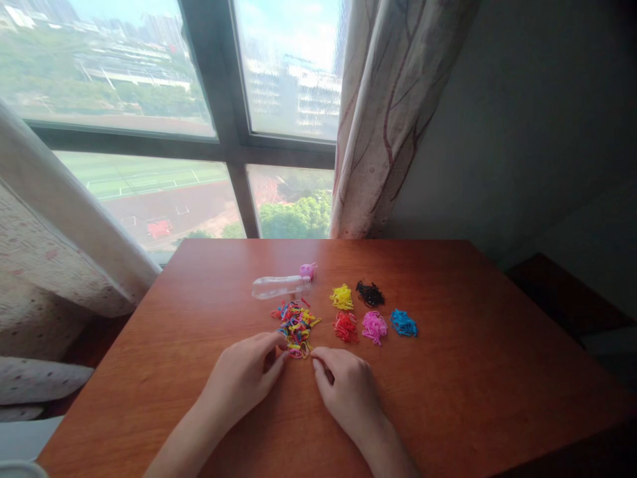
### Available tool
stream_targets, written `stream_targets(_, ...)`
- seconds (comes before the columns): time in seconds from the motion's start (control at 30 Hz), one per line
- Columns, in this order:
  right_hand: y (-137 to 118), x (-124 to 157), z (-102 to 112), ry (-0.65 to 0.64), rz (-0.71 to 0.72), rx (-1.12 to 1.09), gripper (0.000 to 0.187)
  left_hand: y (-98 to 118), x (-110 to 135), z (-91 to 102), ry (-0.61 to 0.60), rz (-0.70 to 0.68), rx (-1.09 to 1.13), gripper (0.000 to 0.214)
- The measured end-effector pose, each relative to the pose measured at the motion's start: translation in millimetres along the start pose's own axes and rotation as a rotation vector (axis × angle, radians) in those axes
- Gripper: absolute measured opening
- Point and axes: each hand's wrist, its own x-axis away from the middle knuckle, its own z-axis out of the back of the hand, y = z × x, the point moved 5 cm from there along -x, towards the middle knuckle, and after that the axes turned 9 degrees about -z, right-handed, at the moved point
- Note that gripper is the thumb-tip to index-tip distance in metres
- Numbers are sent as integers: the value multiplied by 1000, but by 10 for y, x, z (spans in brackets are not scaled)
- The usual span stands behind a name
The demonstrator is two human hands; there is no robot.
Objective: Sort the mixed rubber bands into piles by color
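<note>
A mixed pile of small coloured rubber bands (pixel 298 324) lies on the brown table (pixel 239 431) between and just beyond my hands. My left hand (pixel 249 364) is at the pile's lower left edge, its index fingertip touching the bands, with a small gap between thumb and index finger. At the lower right edge is my right hand (pixel 348 378), thumb and index finger drawn close together in a pinch. Whatever may be between those tips is too small to make out. The other fingers of both hands are curled and partly hidden.
Single-colour heaps stand right of the pile: yellow bands (pixel 342 297), black bands (pixel 370 293), red bands (pixel 346 326), pink bands (pixel 375 327) and blue bands (pixel 404 322). Behind the pile lies a clear plastic bottle (pixel 279 287) beside a pink cap (pixel 308 271). A window and curtains (pixel 373 133) border the table.
</note>
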Motion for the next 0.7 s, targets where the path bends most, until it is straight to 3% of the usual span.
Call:
stream_targets(0.3, -9, -1, 7, 3, 7, 18, 21, 26, -14, -38, -43, -3, -27, 18)
stream_targets(0.7, 17, 4, -19, -13, -7, -23, 24, -8, -20, -101, 1, -89, -42, 24)
